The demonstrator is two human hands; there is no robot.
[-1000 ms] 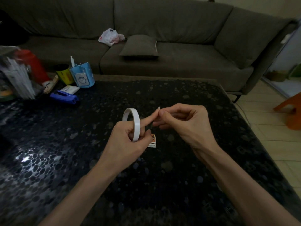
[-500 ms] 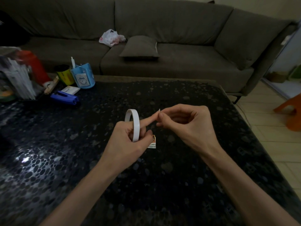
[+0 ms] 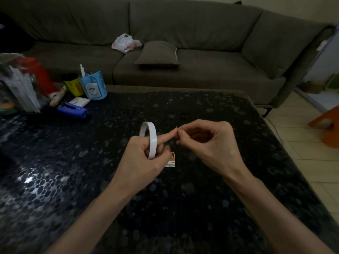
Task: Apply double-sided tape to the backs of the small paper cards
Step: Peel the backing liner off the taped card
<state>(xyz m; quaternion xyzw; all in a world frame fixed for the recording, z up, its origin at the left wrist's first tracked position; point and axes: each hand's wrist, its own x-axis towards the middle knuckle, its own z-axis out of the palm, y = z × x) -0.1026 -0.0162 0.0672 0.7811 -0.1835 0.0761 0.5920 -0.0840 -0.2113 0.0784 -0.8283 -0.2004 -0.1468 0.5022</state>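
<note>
Dim room. Grey-brown fabric sectional sofa (image 3: 211,70) with matching square cushion (image 3: 157,53) behind black pebble-pattern glossy table (image 3: 183,208); pale tiled floor (image 3: 300,154) right, orange wooden stool (image 3: 330,138) there.

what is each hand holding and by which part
The left hand grips the white ring-shaped tape roll by its lower rim; the right hand pinches a tiny white tape piece by its lower end.
</note>
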